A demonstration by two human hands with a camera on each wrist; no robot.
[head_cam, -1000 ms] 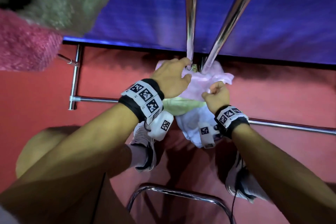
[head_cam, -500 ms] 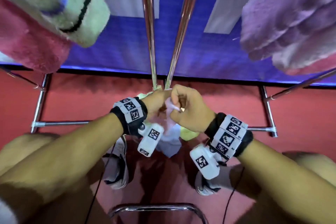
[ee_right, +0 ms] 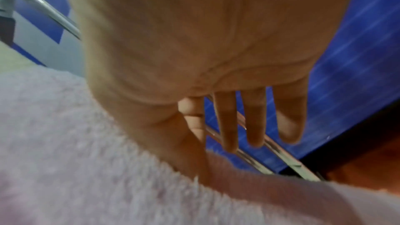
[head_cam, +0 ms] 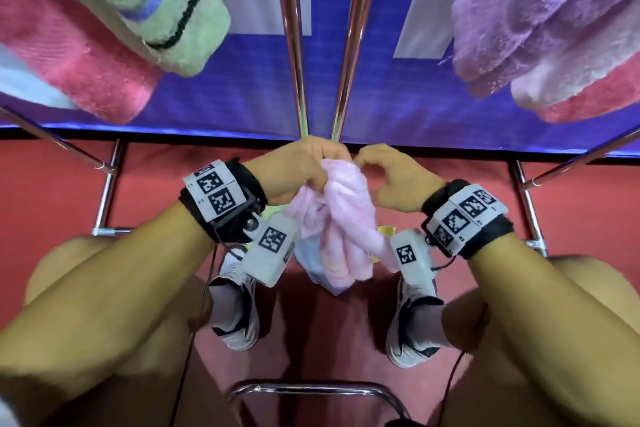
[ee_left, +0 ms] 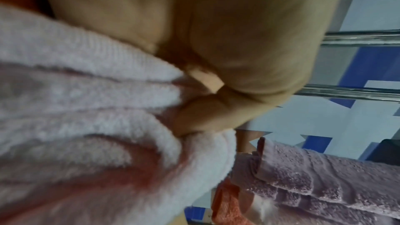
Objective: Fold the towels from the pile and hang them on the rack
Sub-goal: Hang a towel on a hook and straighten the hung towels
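The soft, floppy pink towel [head_cam: 341, 215] hangs bunched from the clenched left hand [head_cam: 304, 166] above the rack's [head_cam: 294, 45] 2 bottom bars, while the right hand [head_cam: 391, 180] seems to pinch its top edge, best held by 2 corners.

Red floor [head_cam: 433, 163] below, w/ a blue wall panel [head_cam: 381, 87] behind carrying pale grey rectangles [head_cam: 263, 3]. A curved chrome tube [head_cam: 311, 388], prob. chair frame, sits at bottom centre. Lighting even, soft shadows on floor.

Head camera looks down past the rack [head_cam: 294, 45] at both wrists; wrist cameras sit close against palms, sharing the pink towel [head_cam: 343, 215].
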